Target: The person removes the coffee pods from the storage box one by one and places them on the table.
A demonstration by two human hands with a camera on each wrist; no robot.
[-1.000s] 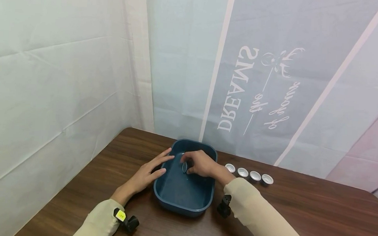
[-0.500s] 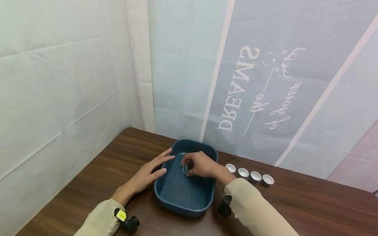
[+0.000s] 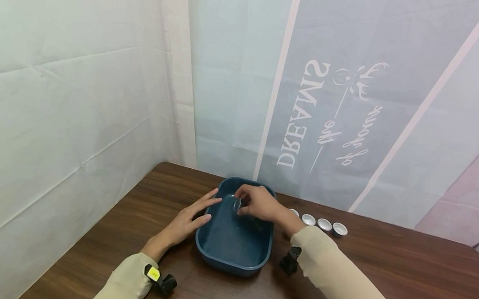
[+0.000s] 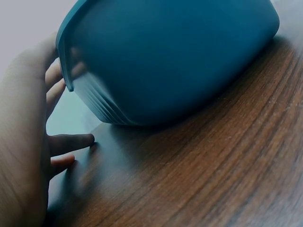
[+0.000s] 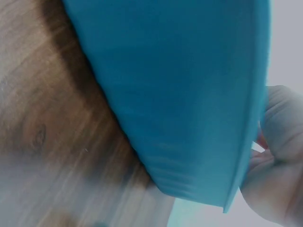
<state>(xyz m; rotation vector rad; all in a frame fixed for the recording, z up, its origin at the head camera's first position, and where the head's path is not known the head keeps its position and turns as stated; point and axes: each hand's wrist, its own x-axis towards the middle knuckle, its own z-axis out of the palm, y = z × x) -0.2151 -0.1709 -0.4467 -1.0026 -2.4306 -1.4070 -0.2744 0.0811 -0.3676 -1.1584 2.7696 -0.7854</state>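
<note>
A deep blue rectangular plastic basin (image 3: 233, 267) with rounded corners stands on the table. Over its inside, my right hand (image 3: 262, 205) pinches a small round silver-rimmed cup (image 3: 237, 205), tipped on edge between thumb and fingers. In the right wrist view the basin's outer wall (image 5: 175, 94) hides most of that hand and the cup. My left hand (image 3: 184, 221) lies at the basin's left rim, fingers extended and fingertips at the edge. The left wrist view shows some fingers behind the rim and others low outside the wall.
Several similar silver cups (image 3: 324, 225) stand in a row on the brown wooden table (image 3: 380, 260), right of the basin; my right forearm partly covers the nearest. A printed cloth backdrop (image 3: 234, 99) hangs behind the table, and a pale cloth (image 3: 83, 114) on the left.
My right hand has lifted slightly and shifted a little to the right with the cup still pinched. The left hand and the basin have stayed in place.
</note>
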